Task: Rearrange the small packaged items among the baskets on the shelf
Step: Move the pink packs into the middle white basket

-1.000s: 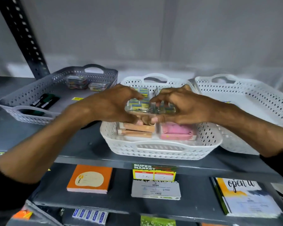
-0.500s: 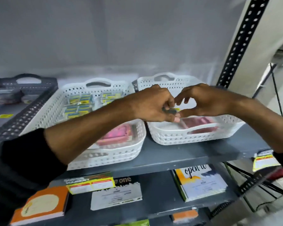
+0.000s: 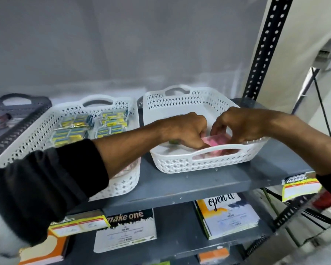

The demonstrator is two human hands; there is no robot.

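Observation:
Both my hands are low inside the right white basket (image 3: 204, 161). My left hand (image 3: 183, 129) is curled into a fist, its fingertips on the left end of a pink packet (image 3: 215, 140). My right hand (image 3: 241, 125) pinches the same packet's far right edge. A small greenish bit (image 3: 173, 141) shows under my left hand; what it is cannot be told. More pink packets (image 3: 216, 153) lie behind the basket's front handle. The middle white basket (image 3: 36, 134) holds several yellow-and-blue packets (image 3: 75, 129), partly hidden by my left forearm.
A grey basket (image 3: 17, 119) with a few packets stands at the far left. A black perforated upright (image 3: 264, 54) rises right behind the right basket. Notebooks (image 3: 227, 217) and cards lie on the shelf below, and price labels (image 3: 300, 188) hang on the shelf edges.
My hands lifted a small packet out of the middle basket, carried it right over the right basket, and have now dropped down into that basket onto the pink packet. The view swung right.

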